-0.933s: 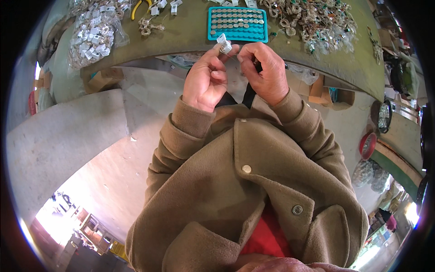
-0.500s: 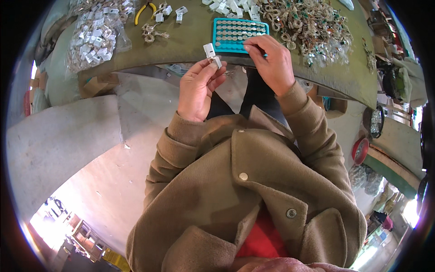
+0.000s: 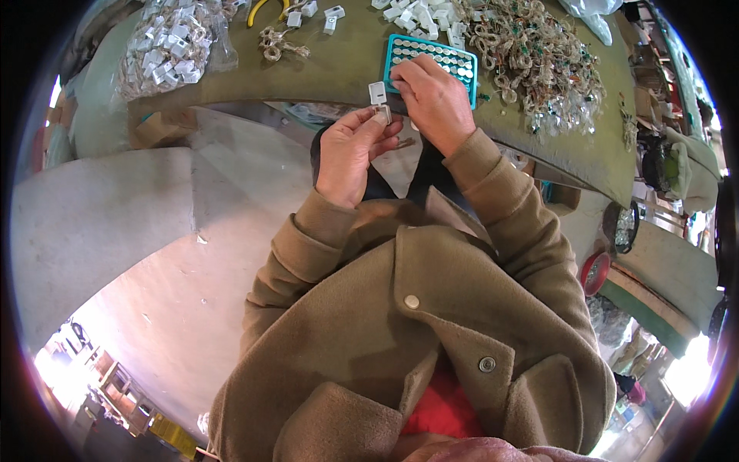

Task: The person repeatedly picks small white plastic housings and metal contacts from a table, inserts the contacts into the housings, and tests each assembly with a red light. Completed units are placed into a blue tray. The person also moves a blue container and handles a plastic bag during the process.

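Note:
My left hand (image 3: 348, 160) pinches a small white plastic case (image 3: 377, 93) between thumb and fingertips, its lid standing up. Just to the right is my right hand (image 3: 436, 102), its thumb and forefinger pressed together close to the case; whatever sits between them is too small or hidden to make out. Behind my right hand lies a turquoise tray (image 3: 473, 73) holding rows of silver button cells (image 3: 419, 48). My right hand covers the tray's near left part.
A clear bag of white cases (image 3: 165, 54) lies at the table's left. Yellow-handled pliers (image 3: 255, 12), a few loose cases (image 3: 331, 21) and a coiled wire bundle (image 3: 279, 45) are nearby. White cases (image 3: 423, 17) and a heap of wired strings (image 3: 531, 61) spread behind and right of the tray.
My right hand has moved left from the tray's near row toward the white case, fingers pinched. My left hand still holds the case. The whole view has shifted slightly.

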The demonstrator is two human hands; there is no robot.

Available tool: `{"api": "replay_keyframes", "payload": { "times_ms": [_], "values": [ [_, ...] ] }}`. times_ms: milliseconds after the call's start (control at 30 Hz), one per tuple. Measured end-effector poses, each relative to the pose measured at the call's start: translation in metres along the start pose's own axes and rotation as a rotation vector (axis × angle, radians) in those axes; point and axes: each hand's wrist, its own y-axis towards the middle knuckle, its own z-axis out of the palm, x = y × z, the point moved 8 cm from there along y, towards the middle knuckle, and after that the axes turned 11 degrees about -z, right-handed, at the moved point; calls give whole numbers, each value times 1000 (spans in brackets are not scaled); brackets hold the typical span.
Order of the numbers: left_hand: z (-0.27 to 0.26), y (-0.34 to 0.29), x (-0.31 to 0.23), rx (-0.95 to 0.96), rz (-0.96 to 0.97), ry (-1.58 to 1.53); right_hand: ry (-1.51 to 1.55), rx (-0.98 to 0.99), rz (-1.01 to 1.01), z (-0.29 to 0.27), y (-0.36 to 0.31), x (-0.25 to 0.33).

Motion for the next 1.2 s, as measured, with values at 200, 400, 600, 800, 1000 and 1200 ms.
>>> {"api": "replay_keyframes", "payload": {
  "times_ms": [200, 400, 600, 800, 1000, 1200],
  "values": [
    [-2, 3, -15, 54, 31, -44, 97, -59, 143, -11, 7, -22],
    [-3, 7, -21, 60, 33, -33, 14, 40, 33, 6, 10, -10],
    [-4, 9, -26, 62, 47, -22, -121, 148, -42, 7, 9, -2],
    [-2, 9, -26, 69, 61, 7, -9, 158, -21, -1, 18, -3],
    [2, 7, -24, 62, 68, 39, 293, 33, 24, -18, 8, 21],
    [9, 1, -26, 91, 142, 122, 187, -32, -63, -19, -2, 32]
  ]
}}
